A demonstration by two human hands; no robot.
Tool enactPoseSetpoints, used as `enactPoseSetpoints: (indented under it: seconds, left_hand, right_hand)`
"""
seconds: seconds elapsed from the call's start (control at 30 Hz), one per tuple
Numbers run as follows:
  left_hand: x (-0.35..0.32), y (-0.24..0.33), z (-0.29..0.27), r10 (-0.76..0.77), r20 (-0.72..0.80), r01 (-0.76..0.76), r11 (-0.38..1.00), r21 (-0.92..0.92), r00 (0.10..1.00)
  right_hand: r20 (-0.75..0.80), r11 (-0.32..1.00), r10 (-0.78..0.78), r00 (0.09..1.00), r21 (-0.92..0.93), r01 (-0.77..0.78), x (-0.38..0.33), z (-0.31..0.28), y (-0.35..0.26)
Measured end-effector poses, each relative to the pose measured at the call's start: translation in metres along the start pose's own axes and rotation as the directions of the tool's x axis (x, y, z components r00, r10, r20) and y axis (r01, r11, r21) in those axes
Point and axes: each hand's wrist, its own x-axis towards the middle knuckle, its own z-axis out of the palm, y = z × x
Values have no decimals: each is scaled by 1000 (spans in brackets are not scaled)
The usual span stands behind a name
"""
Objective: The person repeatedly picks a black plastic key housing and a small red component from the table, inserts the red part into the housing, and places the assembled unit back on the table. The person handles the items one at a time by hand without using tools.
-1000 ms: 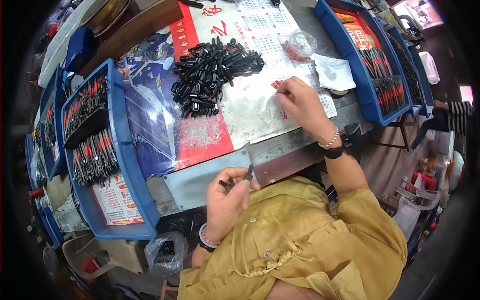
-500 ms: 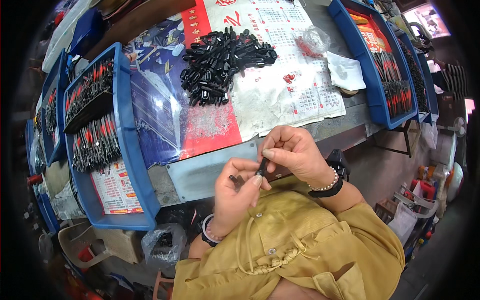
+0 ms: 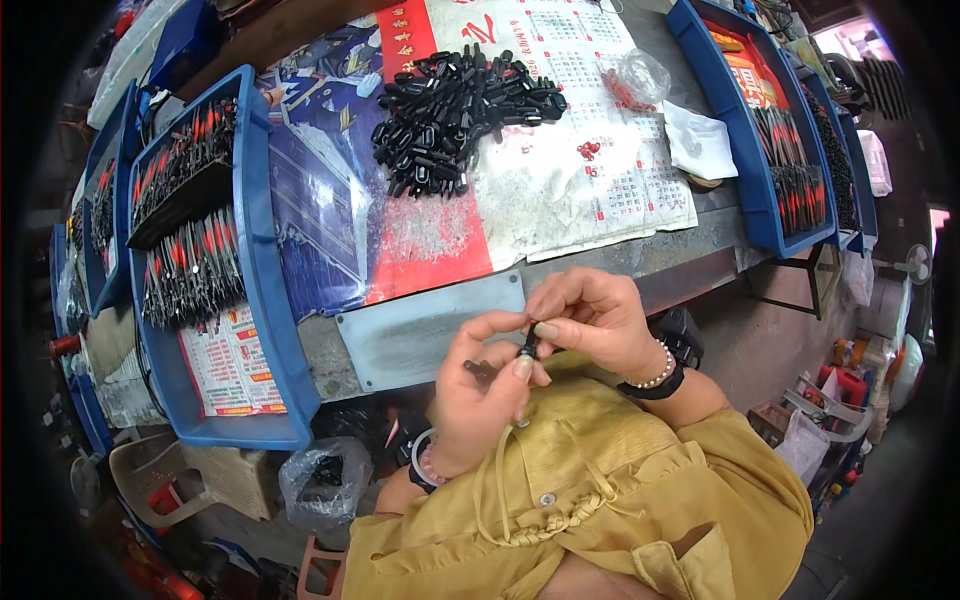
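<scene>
Both hands now meet close to the body, below the bench edge. A second ago the right hand (image 3: 597, 322) was stretched out over the calendar sheet (image 3: 590, 170) toward the small red pieces (image 3: 588, 150), while the left hand (image 3: 487, 385) waited alone at the metal plate (image 3: 420, 335). Half a second ago the right hand had come back to the left, and it sits there now, thumb and forefinger pinched onto the top of a small black part (image 3: 527, 347). That suggests a red piece was fetched and is being fitted into the black part, though the piece itself is too small to make out between the fingertips.

The left hand is closed around the lower end of the same black part, its thumb pressed up against it at about 5 o'clock from the right hand's pinch; a second dark bit shows at the left fingers, toward 9 o'clock.

The pile of black parts (image 3: 455, 105) lies well away at 12 o'clock on the sheet. A clear bag (image 3: 640, 75) of red bits sits at 1 o'clock. The blue tray (image 3: 265, 270) of finished red-and-black pieces stands at 9 o'clock, another blue tray (image 3: 735, 130) at 2 o'clock
</scene>
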Motion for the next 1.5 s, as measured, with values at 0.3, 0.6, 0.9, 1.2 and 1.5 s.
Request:
enactPoseSetpoints:
  seconds: [0.3, 0.6, 0.9, 1.2, 1.5]
  left_hand:
    - [-3, -8, -1, 48, -8, -48, 999, 26, 999]
    - [-1, -11, -1, 92, -48, -92, 996, 16, 995]
    - [1, -12, -1, 90, -94, -92, 995, -25, 992]
    - [6, -12, -8, 57, -76, -60, 998, -35, 995]
    - [18, -3, -22, -179, 95, 201, 909, -366, 979]
  right_hand:
    - [80, 692, -453, 888, -595, 407, -7, 11, 8]
    - [-203, 889, -380, 902, -350, 296, -12, 28, 26]
    - [-83, 740, -469, 879, -581, 340, -11, 20, 21]
    - [104, 764, -321, 941, -559, 323, -3, 9, 6]
    - [-54, 343, -370, 928, -936, 82, 81, -69, -32]
